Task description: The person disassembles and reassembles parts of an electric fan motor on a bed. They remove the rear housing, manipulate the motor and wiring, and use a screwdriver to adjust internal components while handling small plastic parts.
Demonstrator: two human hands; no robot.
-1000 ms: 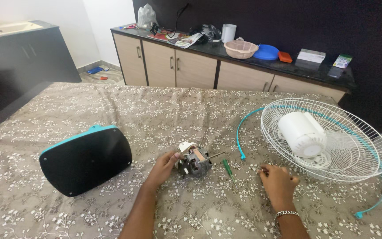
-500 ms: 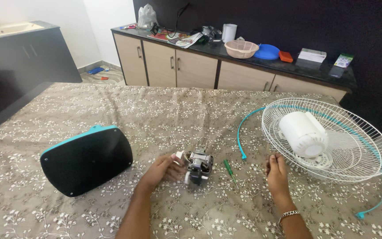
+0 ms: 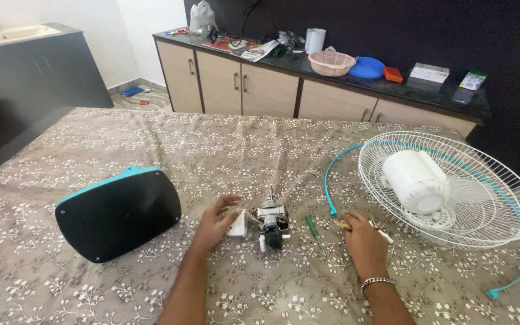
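- The fan motor (image 3: pixel 270 221) stands on the patterned tablecloth (image 3: pixel 224 144), between the two hands, with its thin shaft pointing up and away from the person
- It is a small unit: bare metal body with copper windings showing at the side, a dark block at its near end and small white pieces at its base
- The left hand (image 3: pixel 218 224) rests just left of the motor, fingers loosely curled around a small white part (image 3: pixel 237 224) that sits against the motor's side; whether it truly grips that part I cannot tell
- The right hand (image 3: pixel 362 239) lies flat and relaxed on the cloth, well right of the motor, fingertips on small pieces beside the end of a teal rim ring (image 3: pixel 330 180); it grasps nothing
- A green screwdriver (image 3: pixel 314 232) lies between the motor and the right hand
- Beyond the right hand sits a white wire fan guard (image 3: pixel 482 204) with a white cylindrical cover (image 3: pixel 415 179) inside it
- Far left of the left hand lies a black housing with teal edge (image 3: pixel 118 212)
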